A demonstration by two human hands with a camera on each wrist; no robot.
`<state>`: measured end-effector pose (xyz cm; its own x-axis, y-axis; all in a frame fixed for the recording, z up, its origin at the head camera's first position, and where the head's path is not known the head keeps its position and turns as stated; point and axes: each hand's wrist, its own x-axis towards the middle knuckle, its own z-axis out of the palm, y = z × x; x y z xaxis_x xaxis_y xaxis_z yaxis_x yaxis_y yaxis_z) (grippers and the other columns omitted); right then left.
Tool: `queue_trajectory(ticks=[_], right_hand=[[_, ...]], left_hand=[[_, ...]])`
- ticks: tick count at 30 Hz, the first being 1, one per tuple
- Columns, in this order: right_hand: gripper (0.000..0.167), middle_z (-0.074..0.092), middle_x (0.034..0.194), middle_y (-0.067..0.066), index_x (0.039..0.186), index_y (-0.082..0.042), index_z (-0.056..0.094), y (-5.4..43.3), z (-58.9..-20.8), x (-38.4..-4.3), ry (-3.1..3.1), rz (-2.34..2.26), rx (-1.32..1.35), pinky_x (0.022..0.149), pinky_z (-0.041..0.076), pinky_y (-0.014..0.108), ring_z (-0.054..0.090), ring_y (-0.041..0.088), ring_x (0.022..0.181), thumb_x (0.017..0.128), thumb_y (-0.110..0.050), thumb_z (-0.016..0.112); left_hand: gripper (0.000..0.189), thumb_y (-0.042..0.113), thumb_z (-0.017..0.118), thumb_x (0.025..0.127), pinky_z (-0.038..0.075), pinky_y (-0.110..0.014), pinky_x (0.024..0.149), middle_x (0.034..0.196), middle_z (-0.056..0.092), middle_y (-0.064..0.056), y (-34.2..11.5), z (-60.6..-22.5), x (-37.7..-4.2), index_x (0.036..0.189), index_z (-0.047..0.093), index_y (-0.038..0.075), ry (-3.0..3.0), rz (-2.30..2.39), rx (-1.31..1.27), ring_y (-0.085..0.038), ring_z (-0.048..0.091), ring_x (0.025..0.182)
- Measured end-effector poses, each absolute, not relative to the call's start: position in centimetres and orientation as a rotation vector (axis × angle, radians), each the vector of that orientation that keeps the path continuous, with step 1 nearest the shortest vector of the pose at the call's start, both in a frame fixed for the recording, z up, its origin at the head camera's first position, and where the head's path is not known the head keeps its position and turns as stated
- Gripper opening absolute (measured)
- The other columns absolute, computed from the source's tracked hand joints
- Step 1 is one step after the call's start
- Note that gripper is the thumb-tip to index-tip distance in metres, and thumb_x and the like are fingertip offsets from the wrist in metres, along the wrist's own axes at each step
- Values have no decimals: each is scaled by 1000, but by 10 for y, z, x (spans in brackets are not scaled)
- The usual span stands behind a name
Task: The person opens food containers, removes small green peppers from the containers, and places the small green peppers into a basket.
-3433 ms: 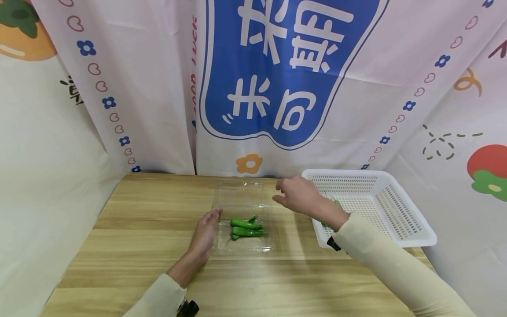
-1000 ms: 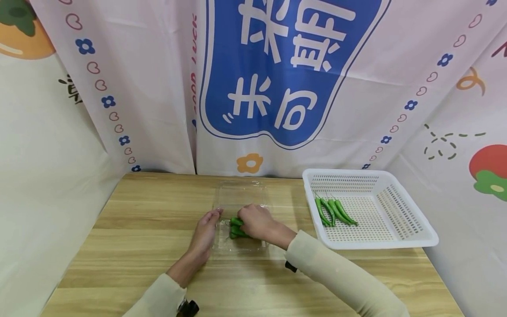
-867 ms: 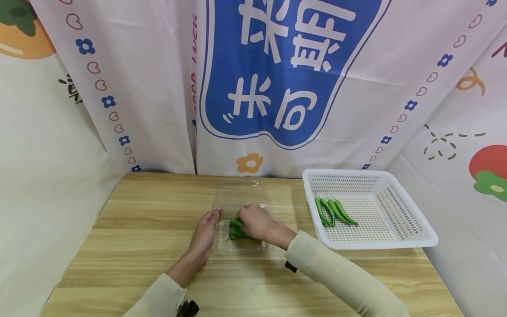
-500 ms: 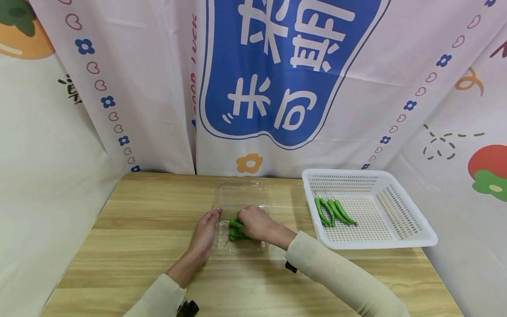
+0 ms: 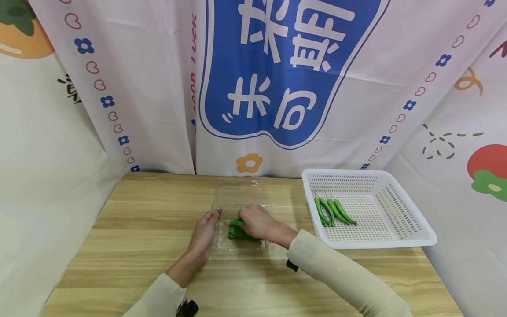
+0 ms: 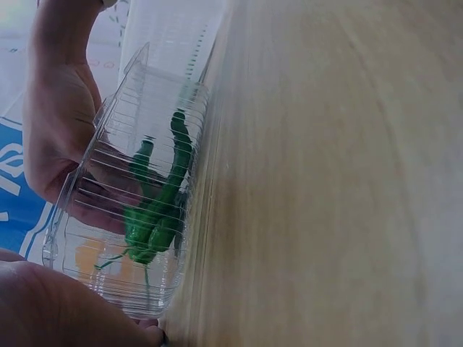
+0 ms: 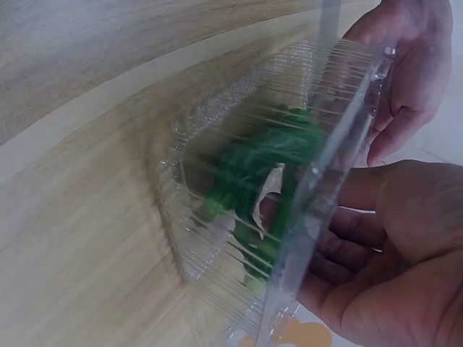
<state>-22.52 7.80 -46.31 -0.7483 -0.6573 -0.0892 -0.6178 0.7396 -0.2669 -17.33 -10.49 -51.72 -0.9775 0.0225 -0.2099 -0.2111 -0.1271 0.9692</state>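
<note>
Left hand (image 5: 202,235) fingers nearly straight, touching left side of clear container (image 5: 221,245); right hand (image 5: 257,222) fingers bent inside, touching green peppers (image 5: 240,234), can't tell if gripping

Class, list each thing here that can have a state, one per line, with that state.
Box: upright, part filled.
Lid: open.
Box peppers: bunched, partly hidden.
Basket: upright, part filled.
Basket peppers: loose, side by side.
Left hand: touching the box's side.
Right hand: touching box peppers, grip unclear.
</note>
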Motion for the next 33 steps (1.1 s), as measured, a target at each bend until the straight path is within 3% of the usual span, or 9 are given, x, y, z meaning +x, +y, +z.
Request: queue_trajectory(ticks=[8, 15, 33], right_hand=[[31, 52, 59, -5, 70, -14, 64, 81, -454, -223, 2764, -352, -990, 51, 36, 21, 43, 8, 53, 100, -7, 72], [18, 61, 66, -6, 84, -6, 77, 86, -440, -220, 2759, -402, -937, 55, 46, 22, 52, 7, 57, 101, -7, 71], [14, 66, 73, 0, 83, -4, 72, 108, -406, -212, 2853, -462, -988, 57, 52, 24, 58, 9, 62, 96, 0, 75]], left_hand=[[52, 25, 32, 118, 11, -54, 133, 171, 29, -22, -106, -515, -173, 159, 36, -6, 1971, 2219, -231, -38, 17, 162], [52, 25, 30, 118, 10, -54, 133, 172, 26, -22, -107, -513, -172, 159, 35, -7, 1973, 2206, -220, -38, 15, 162], [51, 23, 31, 118, 9, -56, 133, 172, 25, -22, -106, -513, -171, 159, 34, -7, 1962, 2217, -214, -39, 16, 162]])
